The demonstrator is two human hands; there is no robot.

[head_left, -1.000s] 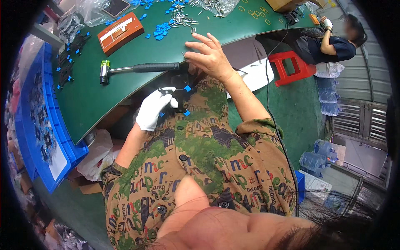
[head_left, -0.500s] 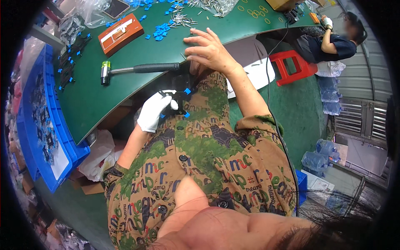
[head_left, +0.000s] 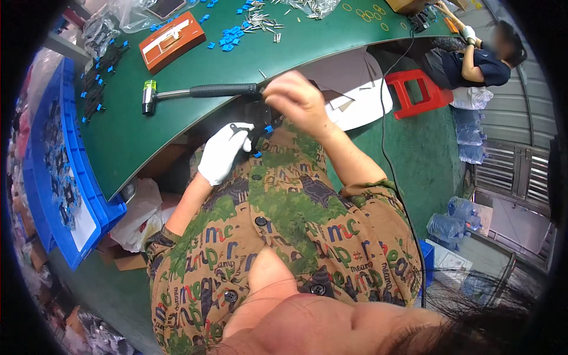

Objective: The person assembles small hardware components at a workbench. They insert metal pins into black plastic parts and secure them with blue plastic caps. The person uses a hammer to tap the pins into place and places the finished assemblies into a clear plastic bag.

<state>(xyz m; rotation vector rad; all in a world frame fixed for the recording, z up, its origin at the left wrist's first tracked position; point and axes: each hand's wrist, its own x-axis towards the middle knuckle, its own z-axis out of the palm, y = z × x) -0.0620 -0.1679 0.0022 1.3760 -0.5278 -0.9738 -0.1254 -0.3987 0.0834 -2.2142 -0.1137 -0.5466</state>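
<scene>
While left hand [head_left: 223,152] holds black part [head_left: 255,137], hammer [head_left: 207,91] rests.

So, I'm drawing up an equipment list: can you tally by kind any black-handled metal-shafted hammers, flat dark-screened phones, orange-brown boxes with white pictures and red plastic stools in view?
Black-handled metal-shafted hammer: 1
Flat dark-screened phone: 1
Orange-brown box with a white picture: 1
Red plastic stool: 1
Total: 4

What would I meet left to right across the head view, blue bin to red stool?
Blue bin → rust-colored box → gloved left hand → bare right hand → red stool.
</scene>
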